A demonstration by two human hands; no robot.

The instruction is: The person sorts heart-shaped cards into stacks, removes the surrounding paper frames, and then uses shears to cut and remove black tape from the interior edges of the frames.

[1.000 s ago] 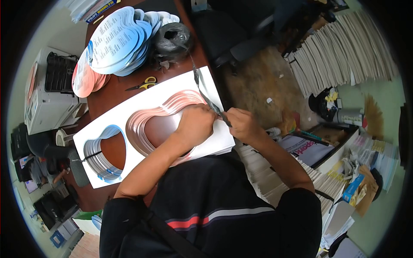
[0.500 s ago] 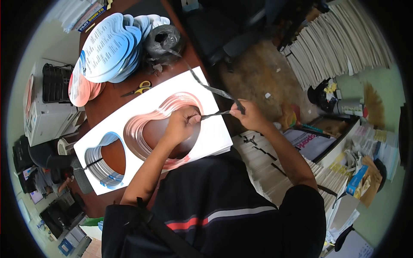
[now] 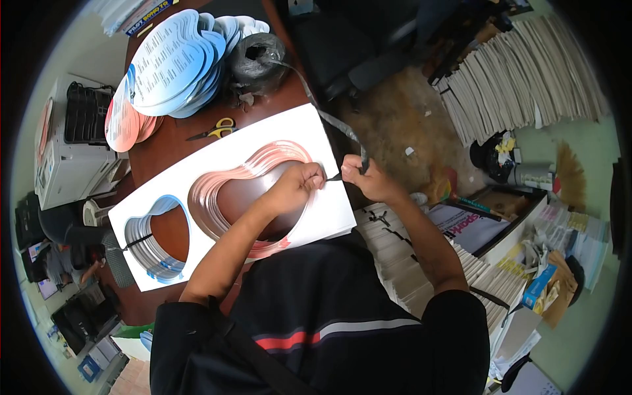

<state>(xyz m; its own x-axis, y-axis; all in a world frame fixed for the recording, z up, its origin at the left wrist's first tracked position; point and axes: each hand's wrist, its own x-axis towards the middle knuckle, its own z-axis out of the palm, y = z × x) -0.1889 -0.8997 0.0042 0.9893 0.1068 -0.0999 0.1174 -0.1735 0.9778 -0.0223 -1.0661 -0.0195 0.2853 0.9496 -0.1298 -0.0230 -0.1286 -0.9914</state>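
Note:
A thick stack of white sheets (image 3: 336, 204) with two shaped cut-outs lies on the brown table. My left hand (image 3: 299, 185) is closed on a dark plastic strip near the right edge of the larger, red-edged cut-out. Just right of the stack, my right hand (image 3: 368, 179) pinches the same strip (image 3: 334, 123), which is stretched short between both hands and runs back up to a roll (image 3: 258, 62). Another dark band (image 3: 137, 241) crosses the stack's left side at the smaller, blue-edged cut-out.
Yellow-handled scissors (image 3: 222, 128) lie behind the stack. Blue printed cut-outs (image 3: 172, 66) and red ones (image 3: 125, 122) are piled farther back. A black chair (image 3: 349, 46) is beyond the table's right edge (image 3: 293, 79). Bundled paper stacks (image 3: 388, 253) stand at the right.
My hands have come closer together, the left shifting right and the right shifting slightly left, so the strip between them is shorter. The view has shifted slightly.

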